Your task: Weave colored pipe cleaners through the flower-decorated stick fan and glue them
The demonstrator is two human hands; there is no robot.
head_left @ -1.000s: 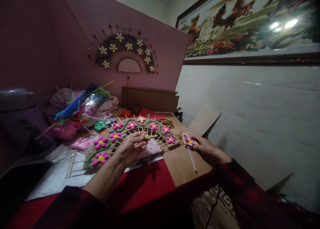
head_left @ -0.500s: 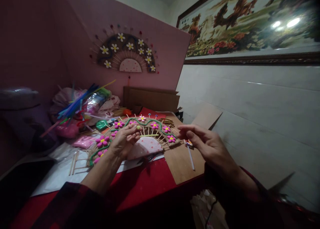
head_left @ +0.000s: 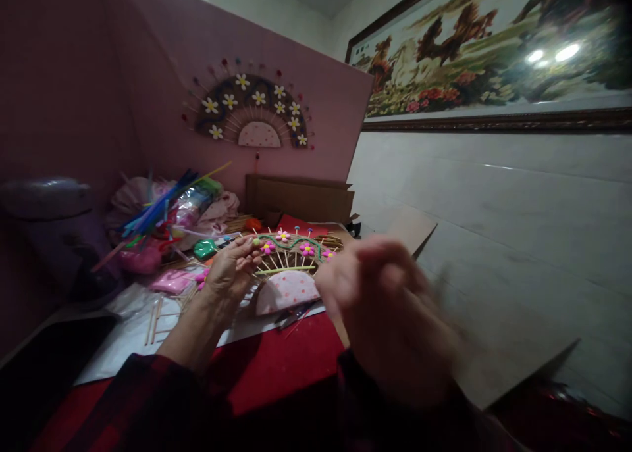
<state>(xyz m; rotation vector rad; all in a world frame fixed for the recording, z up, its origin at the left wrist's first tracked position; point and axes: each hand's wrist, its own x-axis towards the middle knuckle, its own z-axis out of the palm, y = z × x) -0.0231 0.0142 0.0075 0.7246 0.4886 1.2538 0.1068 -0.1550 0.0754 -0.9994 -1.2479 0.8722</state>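
My left hand (head_left: 233,271) is closed, pinching a small yellow-green clay ball (head_left: 256,242) at its fingertips. It hovers over the left side of a fan-shaped craft (head_left: 296,241) with pink flowers, a green wavy cord and thin sticks. The fan's lower part is a pale half-round piece (head_left: 289,292) with pink dots, and a yellow-green strip (head_left: 286,270) runs across the sticks just above it. Raised in front of the fan's right end is my right hand (head_left: 390,314), smeared by motion; whether its fingers hold anything cannot be made out.
A red cloth (head_left: 276,353) covers the table front. Colourful pipe cleaners (head_left: 158,205) and bagged supplies pile up at the left, near loose wooden sticks (head_left: 154,322). Cardboard (head_left: 301,199) leans at the back, below a finished fan (head_left: 259,135) on the pink board.
My right hand has swung left and nearer the camera, now covering the fan's right end. My left hand has shifted slightly left and up, keeping the clay ball.
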